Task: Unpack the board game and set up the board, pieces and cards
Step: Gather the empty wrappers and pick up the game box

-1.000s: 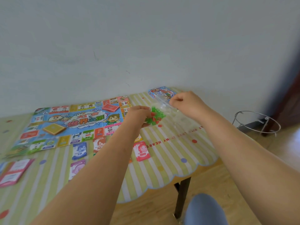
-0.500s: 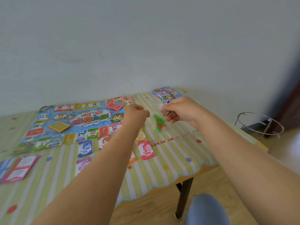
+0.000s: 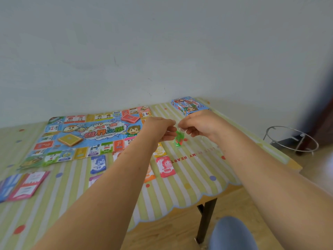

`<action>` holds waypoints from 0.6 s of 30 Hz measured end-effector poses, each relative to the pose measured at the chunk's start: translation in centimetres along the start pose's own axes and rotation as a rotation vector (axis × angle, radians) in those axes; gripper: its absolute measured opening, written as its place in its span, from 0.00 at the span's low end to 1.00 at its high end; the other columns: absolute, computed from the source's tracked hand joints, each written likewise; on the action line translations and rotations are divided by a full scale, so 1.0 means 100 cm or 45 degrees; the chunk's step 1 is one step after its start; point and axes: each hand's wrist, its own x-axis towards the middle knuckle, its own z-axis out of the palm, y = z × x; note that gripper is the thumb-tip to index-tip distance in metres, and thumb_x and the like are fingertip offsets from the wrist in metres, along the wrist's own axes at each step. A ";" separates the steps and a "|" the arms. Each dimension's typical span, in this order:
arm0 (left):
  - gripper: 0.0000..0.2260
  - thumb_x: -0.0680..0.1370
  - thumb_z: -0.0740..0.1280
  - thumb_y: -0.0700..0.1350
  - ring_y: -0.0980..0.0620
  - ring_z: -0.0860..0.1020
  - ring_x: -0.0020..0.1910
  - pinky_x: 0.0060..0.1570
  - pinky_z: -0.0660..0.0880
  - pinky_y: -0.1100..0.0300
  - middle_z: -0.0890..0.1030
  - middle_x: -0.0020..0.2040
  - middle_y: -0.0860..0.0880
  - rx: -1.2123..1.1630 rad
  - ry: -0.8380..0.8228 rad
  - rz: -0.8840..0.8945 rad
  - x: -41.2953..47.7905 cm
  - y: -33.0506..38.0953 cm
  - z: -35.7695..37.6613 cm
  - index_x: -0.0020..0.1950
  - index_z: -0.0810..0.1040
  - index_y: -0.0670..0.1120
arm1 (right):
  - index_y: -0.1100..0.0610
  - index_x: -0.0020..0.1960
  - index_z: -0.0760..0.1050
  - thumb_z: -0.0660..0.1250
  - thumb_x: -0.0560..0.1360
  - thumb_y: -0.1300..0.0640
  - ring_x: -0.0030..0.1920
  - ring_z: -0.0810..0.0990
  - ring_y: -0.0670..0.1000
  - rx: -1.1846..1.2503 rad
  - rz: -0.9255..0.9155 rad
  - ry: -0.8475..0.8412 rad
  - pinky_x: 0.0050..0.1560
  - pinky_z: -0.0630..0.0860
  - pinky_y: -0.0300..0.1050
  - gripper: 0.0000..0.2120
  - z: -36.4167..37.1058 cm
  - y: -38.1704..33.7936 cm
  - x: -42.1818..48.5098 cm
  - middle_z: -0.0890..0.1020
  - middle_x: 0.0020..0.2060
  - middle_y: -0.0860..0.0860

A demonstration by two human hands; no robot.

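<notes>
Board game set-up, mid-unpacking: a person's left hand [image 3: 161,129] and right hand [image 3: 199,124] meet above the striped table [image 3: 189,179]. The fingers of each are curled tight and pinch the top of a small clear bag [image 3: 179,139] of green and red pieces, which hangs between them over the cloth. The game board [image 3: 86,134] lies unfolded at nine o'clock of the hands. The game box [image 3: 189,105] sits at one o'clock, the paper-money stacks [image 3: 165,166] at six o'clock and a card pile [image 3: 23,184] far off at eight o'clock. The likely risk is that a sharp tear of the thin plastic bursts the bag and scatters the tiny pieces, some over the scalloped edge at five o'clock to the floor. A slipped pinch would drop the lot. In the frame a second earlier the bag spreads wide, the left hand bunched at the pieces. Half a second earlier it dangles from the right hand, the left a little apart. Now the hands sit close, both on the bag's top
</notes>
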 end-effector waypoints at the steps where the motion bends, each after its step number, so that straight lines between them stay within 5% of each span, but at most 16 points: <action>1: 0.07 0.77 0.68 0.39 0.50 0.80 0.32 0.32 0.80 0.63 0.80 0.38 0.43 -0.021 -0.007 -0.013 0.000 0.000 0.000 0.51 0.78 0.37 | 0.66 0.46 0.82 0.71 0.70 0.64 0.34 0.76 0.50 -0.006 -0.006 -0.002 0.34 0.74 0.41 0.07 0.000 0.000 0.000 0.82 0.38 0.57; 8: 0.10 0.76 0.70 0.44 0.48 0.81 0.34 0.35 0.82 0.61 0.81 0.39 0.42 -0.027 -0.042 -0.058 -0.001 -0.001 0.000 0.47 0.78 0.37 | 0.59 0.41 0.83 0.73 0.70 0.65 0.33 0.76 0.48 -0.021 -0.011 -0.034 0.32 0.74 0.38 0.02 0.002 0.001 -0.001 0.83 0.36 0.54; 18: 0.06 0.77 0.67 0.37 0.49 0.82 0.35 0.35 0.81 0.61 0.82 0.41 0.41 -0.061 -0.079 -0.041 -0.007 0.003 -0.001 0.50 0.78 0.35 | 0.59 0.39 0.81 0.75 0.68 0.64 0.33 0.75 0.47 0.023 -0.008 -0.006 0.31 0.73 0.39 0.03 0.004 0.004 -0.001 0.81 0.36 0.54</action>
